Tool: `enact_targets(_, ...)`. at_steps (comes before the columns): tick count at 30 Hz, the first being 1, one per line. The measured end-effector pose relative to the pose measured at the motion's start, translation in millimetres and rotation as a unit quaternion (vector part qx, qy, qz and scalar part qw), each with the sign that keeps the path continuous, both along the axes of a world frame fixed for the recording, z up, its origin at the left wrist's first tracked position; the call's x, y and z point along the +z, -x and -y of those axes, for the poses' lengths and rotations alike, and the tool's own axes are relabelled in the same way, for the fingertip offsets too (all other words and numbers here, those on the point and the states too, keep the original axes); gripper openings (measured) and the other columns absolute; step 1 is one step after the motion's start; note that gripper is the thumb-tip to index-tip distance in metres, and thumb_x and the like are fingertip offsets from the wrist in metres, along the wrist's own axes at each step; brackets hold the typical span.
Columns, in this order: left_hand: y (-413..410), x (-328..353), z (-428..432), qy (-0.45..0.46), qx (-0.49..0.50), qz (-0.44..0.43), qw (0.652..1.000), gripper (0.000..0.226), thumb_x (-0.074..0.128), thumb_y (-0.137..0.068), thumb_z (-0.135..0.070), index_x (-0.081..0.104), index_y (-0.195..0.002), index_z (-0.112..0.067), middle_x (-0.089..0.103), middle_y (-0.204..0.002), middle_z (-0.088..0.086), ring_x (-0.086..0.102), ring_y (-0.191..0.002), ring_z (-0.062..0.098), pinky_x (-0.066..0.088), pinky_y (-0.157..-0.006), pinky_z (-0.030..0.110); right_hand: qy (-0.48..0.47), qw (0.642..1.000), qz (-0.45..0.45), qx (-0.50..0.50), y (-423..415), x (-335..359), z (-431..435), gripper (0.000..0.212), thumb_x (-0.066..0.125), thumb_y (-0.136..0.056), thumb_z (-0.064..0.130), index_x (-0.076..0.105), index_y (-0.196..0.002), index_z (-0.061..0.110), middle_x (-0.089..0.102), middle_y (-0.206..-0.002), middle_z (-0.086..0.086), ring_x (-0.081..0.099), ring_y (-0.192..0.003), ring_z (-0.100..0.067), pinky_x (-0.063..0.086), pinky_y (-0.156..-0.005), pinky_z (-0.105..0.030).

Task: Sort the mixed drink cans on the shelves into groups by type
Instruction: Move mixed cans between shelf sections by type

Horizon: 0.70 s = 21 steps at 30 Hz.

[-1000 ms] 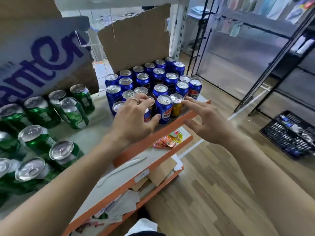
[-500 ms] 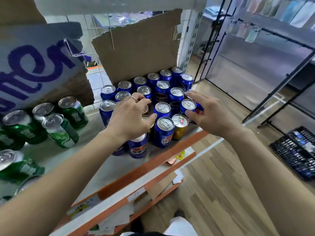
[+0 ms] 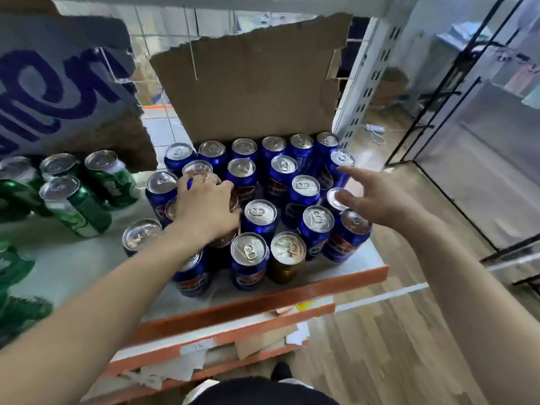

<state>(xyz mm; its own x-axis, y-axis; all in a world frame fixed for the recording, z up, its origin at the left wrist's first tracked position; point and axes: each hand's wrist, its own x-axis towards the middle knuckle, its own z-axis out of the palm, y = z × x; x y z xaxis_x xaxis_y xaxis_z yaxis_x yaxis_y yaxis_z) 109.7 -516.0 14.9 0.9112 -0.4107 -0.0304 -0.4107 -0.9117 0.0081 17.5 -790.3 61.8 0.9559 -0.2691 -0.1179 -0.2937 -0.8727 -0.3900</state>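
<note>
A shop is indicated: an orange-edged white metal display shelf (image 3: pixel 336 280) is stocked with upright blue drink cans (image 3: pixel 260 217); black wire racks (image 3: pixel 455 92) are seen right of it.

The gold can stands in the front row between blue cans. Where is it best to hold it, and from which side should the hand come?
Probably from the front and above. The gold can stands upright at the shelf's orange front edge, with a blue can close on its left and another behind it. Its front wall and top rim are free, so fingers could pinch the upper wall just below the rim.
</note>
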Motion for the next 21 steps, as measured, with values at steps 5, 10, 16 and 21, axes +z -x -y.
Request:
enact_targets(5, 3.0, 6.4, 13.4, -0.067, 0.033, 0.002, 0.997, 0.049, 0.058, -0.087, -0.049, 0.053, -0.130, -0.026, 0.058, -0.127, 0.003, 0.051, -0.122, 0.029, 0.030, -0.104, 0.049, 0.002, 0.996, -0.077, 0.035, -19.6, -12.0, 20.2, 0.060, 0.066, -0.091, 0.038, 0.046, -0.147, 0.026, 0.056, -0.141, -0.008, 0.056, -0.123, -0.025, 0.043, -0.101, -0.034)
enact_targets(10, -0.6, 10.9, 23.4, -0.107, 0.060, -0.029, 0.992, 0.041, 0.063, -0.082, -0.035, 0.055, -0.121, -0.023, 0.056, -0.117, -0.002, 0.060, -0.111, 0.027, 0.027, -0.105, 0.051, -0.007, 0.988, -0.141, 0.056, -39.3, -15.8, 15.7, 0.066, 0.072, -0.086, 0.040, 0.048, -0.144, 0.019, 0.054, -0.140, -0.009, 0.054, -0.123, -0.026, 0.046, -0.096, -0.034)
enact_targets(16, -7.3, 11.0, 18.3, -0.037, 0.078, -0.079, 0.993, 0.058, 0.067, -0.087, -0.046, 0.051, -0.137, -0.023, 0.054, -0.133, 0.002, 0.050, -0.126, 0.029, 0.031, -0.102, 0.051, -0.014, 0.984, -0.167, 0.057, -51.3, -16.2, 17.5, 0.055, 0.081, -0.076, 0.033, 0.063, -0.123, 0.012, 0.065, -0.106, -0.006, 0.062, -0.087, -0.021, 0.055, -0.073, -0.031)
enact_targets(21, -2.2, 45.1, 9.4, 0.135, 0.092, -0.052, 0.985, 0.060, 0.083, -0.072, -0.044, 0.063, -0.127, -0.027, 0.063, -0.126, 0.006, 0.052, -0.123, 0.030, 0.040, -0.099, 0.040, -0.038, 0.994, -0.082, 0.062, -47.5, 4.7, 25.5, 0.042, 0.083, -0.069, 0.022, 0.070, -0.108, 0.016, 0.067, -0.099, -0.005, 0.063, -0.078, -0.015, 0.057, -0.063, -0.029)
